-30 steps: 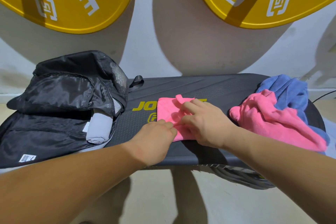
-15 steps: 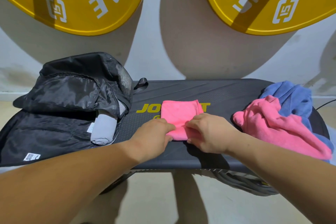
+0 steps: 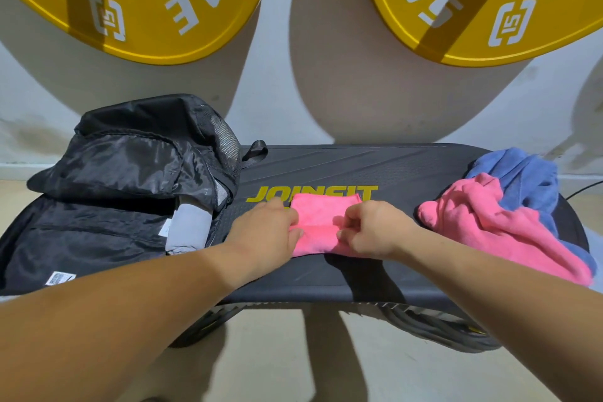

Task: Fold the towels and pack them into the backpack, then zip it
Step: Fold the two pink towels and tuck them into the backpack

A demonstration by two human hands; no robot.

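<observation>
A small folded pink towel lies in the middle of the black bench. My left hand pinches its left edge and my right hand pinches its right edge. An open black backpack lies at the left end of the bench, with a folded grey towel showing in its opening. At the right end a crumpled pink towel lies on top of a crumpled blue towel.
Two yellow weight plates lean against the wall behind the bench. A black cable runs along the floor at the far right. Beige floor lies in front of the bench.
The small pink towel went from half-folded under my hands to a neat folded rectangle. My hands moved apart, from resting on its top to gripping its left and right edges.
</observation>
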